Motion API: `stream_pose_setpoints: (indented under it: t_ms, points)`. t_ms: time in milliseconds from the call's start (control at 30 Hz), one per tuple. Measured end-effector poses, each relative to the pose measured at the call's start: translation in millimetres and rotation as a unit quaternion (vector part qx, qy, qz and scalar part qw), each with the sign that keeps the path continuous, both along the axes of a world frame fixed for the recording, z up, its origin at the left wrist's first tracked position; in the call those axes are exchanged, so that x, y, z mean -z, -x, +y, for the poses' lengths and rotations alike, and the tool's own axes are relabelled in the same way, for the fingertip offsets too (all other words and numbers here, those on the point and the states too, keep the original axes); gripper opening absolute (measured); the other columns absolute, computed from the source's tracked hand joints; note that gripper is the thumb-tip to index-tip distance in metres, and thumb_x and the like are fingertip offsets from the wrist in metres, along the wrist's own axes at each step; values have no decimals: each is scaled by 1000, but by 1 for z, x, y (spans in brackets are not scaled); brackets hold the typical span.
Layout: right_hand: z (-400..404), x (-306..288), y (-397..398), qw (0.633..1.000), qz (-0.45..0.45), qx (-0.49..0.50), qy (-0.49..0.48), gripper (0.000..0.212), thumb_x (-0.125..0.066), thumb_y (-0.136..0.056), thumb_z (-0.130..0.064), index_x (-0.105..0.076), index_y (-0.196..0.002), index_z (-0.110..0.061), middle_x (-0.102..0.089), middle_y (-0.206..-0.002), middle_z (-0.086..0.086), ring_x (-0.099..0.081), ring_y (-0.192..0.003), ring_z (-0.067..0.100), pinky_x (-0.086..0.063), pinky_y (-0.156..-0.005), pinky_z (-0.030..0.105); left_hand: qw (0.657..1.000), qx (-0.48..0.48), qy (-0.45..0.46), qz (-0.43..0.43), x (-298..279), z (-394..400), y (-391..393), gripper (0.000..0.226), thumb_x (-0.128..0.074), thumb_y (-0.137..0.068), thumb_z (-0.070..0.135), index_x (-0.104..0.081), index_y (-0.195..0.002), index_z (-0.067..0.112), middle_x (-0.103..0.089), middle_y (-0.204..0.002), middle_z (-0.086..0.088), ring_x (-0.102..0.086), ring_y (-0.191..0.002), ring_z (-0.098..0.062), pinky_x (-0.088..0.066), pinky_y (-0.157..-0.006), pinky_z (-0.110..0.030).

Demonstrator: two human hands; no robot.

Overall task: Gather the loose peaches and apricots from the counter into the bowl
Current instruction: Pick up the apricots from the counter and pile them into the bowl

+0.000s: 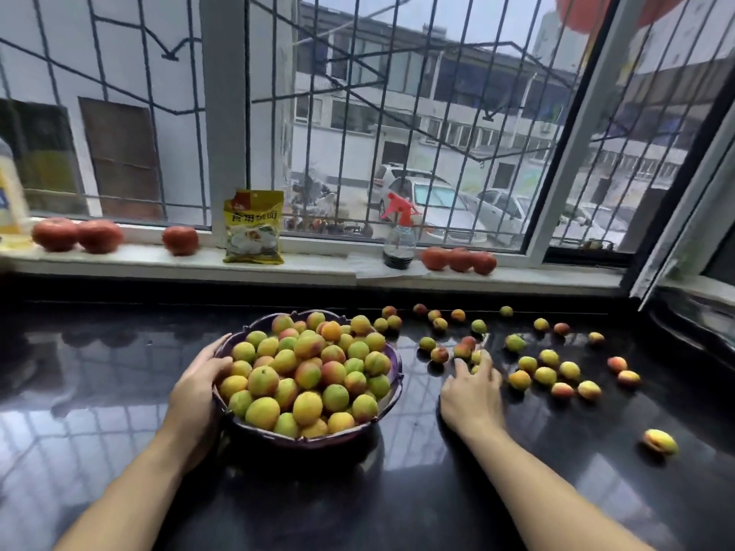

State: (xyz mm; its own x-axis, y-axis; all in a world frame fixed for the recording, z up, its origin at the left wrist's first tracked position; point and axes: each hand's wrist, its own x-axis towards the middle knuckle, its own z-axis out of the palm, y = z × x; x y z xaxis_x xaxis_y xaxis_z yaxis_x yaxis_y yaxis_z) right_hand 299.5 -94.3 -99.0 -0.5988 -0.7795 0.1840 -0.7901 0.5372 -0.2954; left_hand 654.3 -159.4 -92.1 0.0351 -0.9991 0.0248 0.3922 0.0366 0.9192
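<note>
Loose fruit: small round yellow-green and red-blushed peaches and apricots (545, 376) are scattered over the glossy black stone counter (557, 491), all to the right of the bowl; one cluster lies just beyond the right hand, another farther right, a row near the back edge, and a single fruit (660, 441) well apart at the near right.

Bowl: the dark purple scalloped ceramic bowl (391, 375) is already heaped above its rim with fruit.

Risk, overflow: the heap is judged the main hazard; further fruit dropped on top could roll off the mound and back onto the counter, the more so if several are released at once.

Risk, rolling: round fruit on a polished surface can be nudged away by a sweeping hand; the strays at the right could be pushed farther off.

Risk, bowl shift: a push against the rim while loading could slide the bowl, were it not steadied.

Right hand (471, 395): it is laid low over the counter, fingers (461, 367) extended and loosely spread, their tips at or touching two or three fruits (462, 350); nothing is seen to be enclosed yet, though the far fingers are partly hidden.

Left hand (199, 385): it is curled round the bowl's left rim, the thumb over the edge against the fruit.

Beyond: red tomatoes (181, 239), a yellow packet (253, 226) and a spray bottle (399, 236) stand on the white sill.
</note>
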Motion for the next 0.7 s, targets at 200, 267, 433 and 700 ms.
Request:
stream_pose_setpoints:
  t_ms: [200,267,433,700]
  points:
    - [0,-3,-5,998,-10,22,57,32,-43,-95,-8,-56,-124,-8,-25,-150,12,-43,-122,36,-47,-90,45,1000,6,11,-4,-7,5,2,39,-42,-98,0,-70,-122,14,-77,-116,-9,-71,-109,-25,-58,-93,-36]
    - [4,-1,-6,997,17,0,81,31,-48,-93,-3,-55,-123,-10,-32,-139,11,-46,-115,32,-50,-86,43,1000,6,9,-2,-8,5,2,41,-42,-96,-1,-70,-123,13,-75,-123,-12,-70,-115,-28,-55,-101,-41]
    - [6,2,0,992,-3,-25,123,33,-53,-94,1,-57,-125,-11,-40,-131,11,-55,-104,30,-50,-83,38,1000,22,-4,-7,-5,4,0,49,-44,-86,3,-70,-127,8,-72,-128,-18,-62,-127,-41,-42,-115,-57]
    - [-19,1,-2,963,-33,-197,182,33,-53,-103,-16,-62,-135,-18,-52,-122,9,-60,-102,31,-49,-87,37,999,31,-14,-33,-4,3,1,57,-37,-86,3,-63,-137,9,-69,-135,-15,-63,-127,-36,-50,-109,-50]
